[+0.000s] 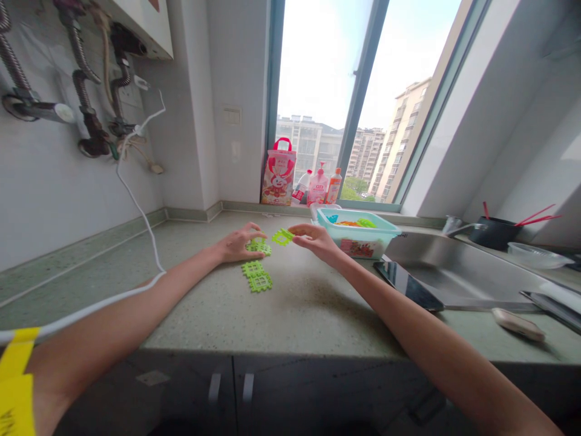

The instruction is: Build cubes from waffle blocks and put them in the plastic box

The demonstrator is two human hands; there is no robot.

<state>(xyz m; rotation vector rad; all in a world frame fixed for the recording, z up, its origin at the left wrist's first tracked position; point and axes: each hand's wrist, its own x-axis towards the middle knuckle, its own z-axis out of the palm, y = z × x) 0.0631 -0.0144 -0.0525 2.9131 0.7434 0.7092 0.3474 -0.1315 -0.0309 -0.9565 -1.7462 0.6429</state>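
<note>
- A green lattice building tile (282,237) is pinched by its edge between the thumb and fingers of the right hand (315,239), raised above the speckled worktop (290,321).
- Green lattice pieces (259,247) are grasped by the left hand (240,243), thumb and fingers spread around them; whether the worktop is touched by them cannot be told.
- A joined pair of green tiles (257,277) is laid flat on the worktop, just nearer the person than the left hand.
- More coloured pieces (358,223) are held in the turquoise tub (363,247), which is set beyond the right forearm, beside the sink (454,266).
- A black tablet (406,284) is rested along the sink's near left edge.
</note>
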